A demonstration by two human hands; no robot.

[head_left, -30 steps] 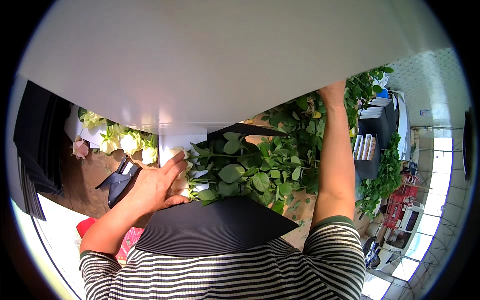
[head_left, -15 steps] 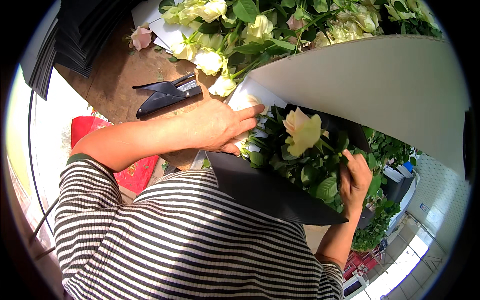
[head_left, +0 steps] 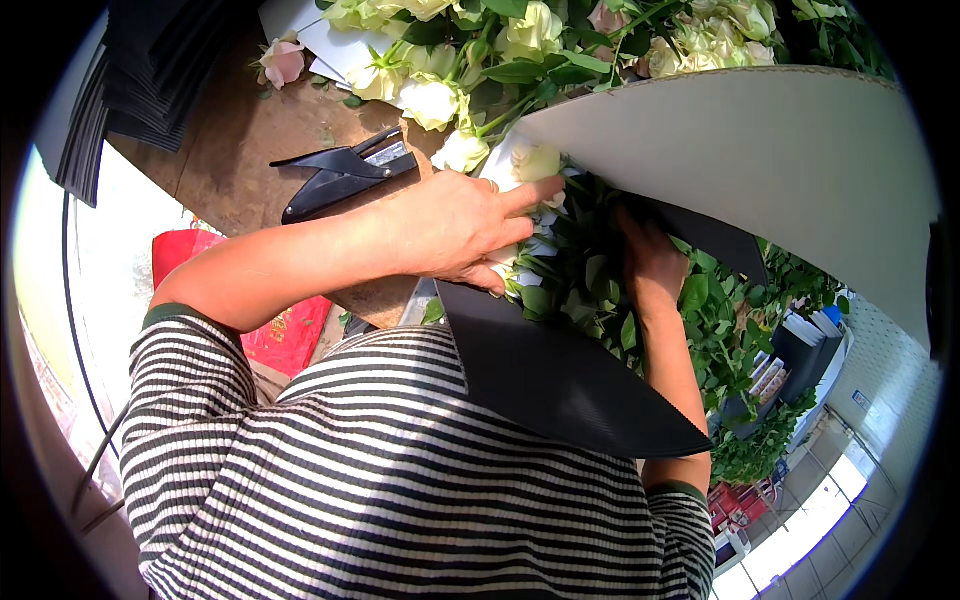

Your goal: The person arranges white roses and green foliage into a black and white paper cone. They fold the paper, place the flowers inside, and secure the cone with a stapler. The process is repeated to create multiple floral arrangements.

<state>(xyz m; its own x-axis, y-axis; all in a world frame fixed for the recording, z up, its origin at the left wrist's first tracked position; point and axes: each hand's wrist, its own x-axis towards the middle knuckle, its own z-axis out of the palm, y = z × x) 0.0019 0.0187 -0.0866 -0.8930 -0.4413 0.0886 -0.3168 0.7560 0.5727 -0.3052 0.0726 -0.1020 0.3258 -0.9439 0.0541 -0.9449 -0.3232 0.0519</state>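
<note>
My left hand [head_left: 460,230] lies over cream roses [head_left: 536,162], its fingers stretched and spread across the blooms. Their leafy stems [head_left: 575,285] run rightward between black sheets of wrapping [head_left: 570,370]. My right hand [head_left: 655,262] reaches in among those stems, and shade and leaves hide its fingertips. The near black sheet, with a jagged edge, rests against my striped shirt. Just beyond my left forearm, a black stapler [head_left: 345,175] lies on the brown tabletop [head_left: 225,185].
More cream roses [head_left: 430,100] are heaped at the back. A tall pale cardboard panel [head_left: 740,140] curves along the far right. Black folded sheets [head_left: 150,80] are stacked at far left, near a pink rose [head_left: 282,62]. Something red [head_left: 285,335] shows below my left forearm.
My right hand has moved away from me, deeper among the stems. The pale yellow rose that stood beside it is out of sight. My left hand has shifted slightly rightward and away from me.
</note>
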